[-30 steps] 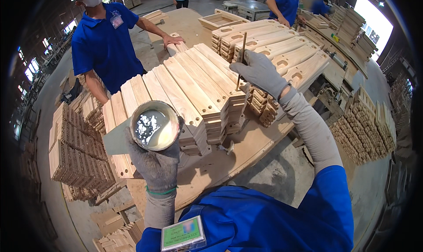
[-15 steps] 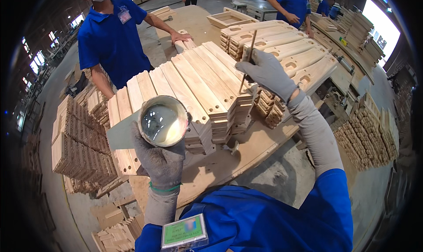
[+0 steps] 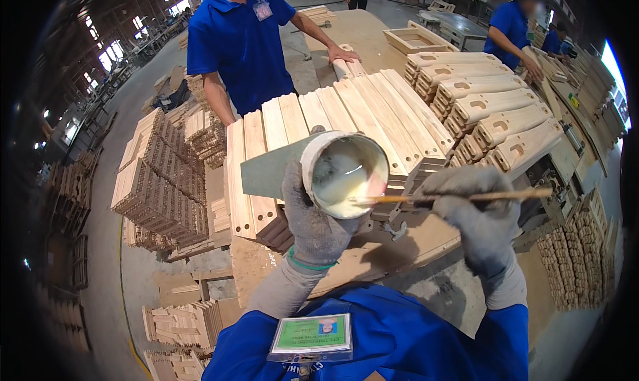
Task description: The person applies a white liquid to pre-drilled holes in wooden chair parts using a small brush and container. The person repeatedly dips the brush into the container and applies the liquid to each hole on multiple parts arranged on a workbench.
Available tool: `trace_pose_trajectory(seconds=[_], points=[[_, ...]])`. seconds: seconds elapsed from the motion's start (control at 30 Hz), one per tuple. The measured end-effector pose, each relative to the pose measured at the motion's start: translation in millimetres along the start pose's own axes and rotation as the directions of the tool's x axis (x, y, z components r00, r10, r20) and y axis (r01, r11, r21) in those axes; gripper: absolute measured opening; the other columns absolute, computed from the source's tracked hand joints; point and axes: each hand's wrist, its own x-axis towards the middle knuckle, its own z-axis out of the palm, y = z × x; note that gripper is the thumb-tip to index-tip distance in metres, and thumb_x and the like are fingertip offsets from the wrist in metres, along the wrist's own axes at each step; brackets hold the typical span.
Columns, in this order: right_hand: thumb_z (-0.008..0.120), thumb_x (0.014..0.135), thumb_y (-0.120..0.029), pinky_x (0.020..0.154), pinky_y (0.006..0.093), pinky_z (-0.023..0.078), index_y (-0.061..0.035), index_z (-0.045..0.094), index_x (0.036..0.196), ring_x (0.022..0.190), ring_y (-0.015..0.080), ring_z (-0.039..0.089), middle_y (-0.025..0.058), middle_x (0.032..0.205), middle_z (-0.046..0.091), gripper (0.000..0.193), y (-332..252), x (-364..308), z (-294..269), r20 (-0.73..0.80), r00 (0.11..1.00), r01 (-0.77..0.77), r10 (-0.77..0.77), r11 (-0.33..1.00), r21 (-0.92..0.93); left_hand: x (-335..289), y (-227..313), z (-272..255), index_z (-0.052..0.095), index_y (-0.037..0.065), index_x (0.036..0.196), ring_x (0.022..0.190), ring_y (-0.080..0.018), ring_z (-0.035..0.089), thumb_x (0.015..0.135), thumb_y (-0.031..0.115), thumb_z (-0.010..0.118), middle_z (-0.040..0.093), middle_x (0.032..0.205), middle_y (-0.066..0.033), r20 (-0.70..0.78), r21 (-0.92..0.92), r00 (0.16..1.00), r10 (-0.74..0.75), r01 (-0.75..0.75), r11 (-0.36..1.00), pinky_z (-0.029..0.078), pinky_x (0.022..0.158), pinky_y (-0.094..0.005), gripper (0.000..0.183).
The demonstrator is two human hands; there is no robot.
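My left hand, in a grey knit glove, is closed around a round cup of whitish, glue-like liquid, its mouth facing me. A flat grey-green piece sticks out to the left from behind the cup; how it is held is hidden. My gloved right hand is closed on a thin wooden stick, held nearly level. The stick's near-white tip reaches over the rim into the cup's liquid. Beyond both hands, flat wooden slats with dark holes at their ends lie stacked side by side on the worktable.
Shaped wooden parts with oval cutouts are stacked at the far right of the table. A co-worker in blue stands across it, one hand on slats. More wood stacks stand left, with others at right. Another worker stands farther right.
My right hand has come down from the slats' end toward me, bringing the stick's tip into the cup. The stick turned from upright to nearly level. The view has shifted left.
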Motion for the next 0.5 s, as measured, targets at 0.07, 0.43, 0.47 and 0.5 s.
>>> trace_pose_trajectory(seconds=[0.07, 0.43, 0.47, 0.5], points=[[0.069, 0.074, 0.004, 0.065, 0.0312, 0.056, 0.0005, 0.062, 0.086, 0.081, 0.0212, 0.066, 0.0171, 0.088, 0.066, 0.015, 8, -8, -3, 0.132, 0.989, 0.086, -0.069, 0.988, -0.125, -1, -3, 1, 0.026, 0.003, 0.136, 0.122, -0.0277, 0.043, 0.075, 0.005, 0.072, 0.038, 0.135, -0.0175, -0.006, 0.145, 0.985, 0.171, -0.168, 0.975, 0.04, 0.102, -0.0407, 0.076], [0.062, 0.08, -0.003, 0.074, 0.0403, 0.054, 0.0015, 0.058, 0.081, 0.08, 0.0291, 0.065, 0.019, 0.09, 0.065, 0.006, 13, -28, -5, 0.141, 0.96, 0.256, -0.242, 0.963, -0.088, -2, 2, 38, 0.031, 0.007, 0.138, 0.123, -0.0274, 0.043, 0.093, 0.043, 0.04, 0.045, 0.13, -0.0151, -0.209, -0.439, 0.958, -0.196, 0.087, 0.894, 0.031, 0.107, -0.0435, 0.058], [0.065, 0.08, -0.005, 0.07, 0.0353, 0.054, 0.0028, 0.06, 0.085, 0.078, 0.0248, 0.065, 0.0173, 0.09, 0.066, 0.01, 10, -23, -7, -0.003, 0.991, 0.128, -0.131, 0.97, -0.208, -2, 5, 38, 0.033, 0.007, 0.136, 0.121, -0.026, 0.045, 0.089, 0.031, 0.049, 0.046, 0.129, -0.0144, -0.182, -0.195, 0.978, -0.107, 0.071, 0.978, 0.034, 0.105, -0.042, 0.056], [0.068, 0.079, -0.006, 0.066, 0.0302, 0.054, 0.0041, 0.063, 0.09, 0.076, 0.0204, 0.065, 0.0156, 0.09, 0.066, 0.016, 6, -16, -11, -0.162, 0.986, -0.017, -0.034, 0.952, -0.304, -1, 9, 37, 0.035, 0.006, 0.135, 0.118, -0.0247, 0.046, 0.084, 0.019, 0.058, 0.047, 0.127, -0.0136, -0.156, 0.063, 0.988, -0.014, 0.024, 0.998, 0.037, 0.103, -0.0404, 0.057]])
